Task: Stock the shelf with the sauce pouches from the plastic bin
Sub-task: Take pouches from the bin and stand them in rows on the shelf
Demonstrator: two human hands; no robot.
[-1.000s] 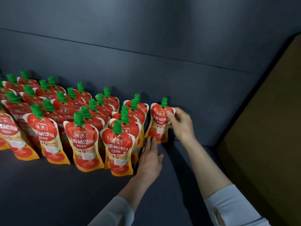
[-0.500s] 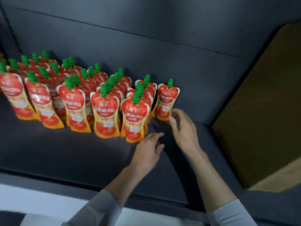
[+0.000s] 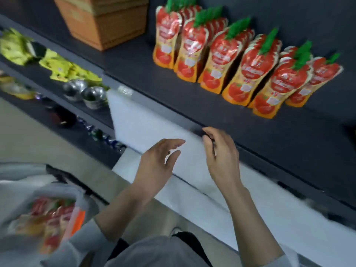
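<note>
Glossy red-and-orange spouted sauce pouches (image 3: 248,74) stood upright in rows on the matte dark grey shelf (image 3: 146,78) beyond both hands, long axes vertical, green caps topmost. The left hand (image 3: 159,164) and right hand (image 3: 221,157) hung apart, fingers loosely curled, empty. Further blurred pouches (image 3: 50,214) lay in the translucent plastic bin (image 3: 13,189) left of the left hand.

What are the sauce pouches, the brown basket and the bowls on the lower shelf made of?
Sauce pouches: glossy flexible film, likely a plastic laminate, judging by the glare streaks and creased edges. Their green caps look like hard plastic.
Brown basket: matte, horizontally ribbed walls. It could be woven fibre or ribbed plastic; the blur leaves it open.
Bowls: polished metal, probably steel, with mirror-like highlights.
</note>
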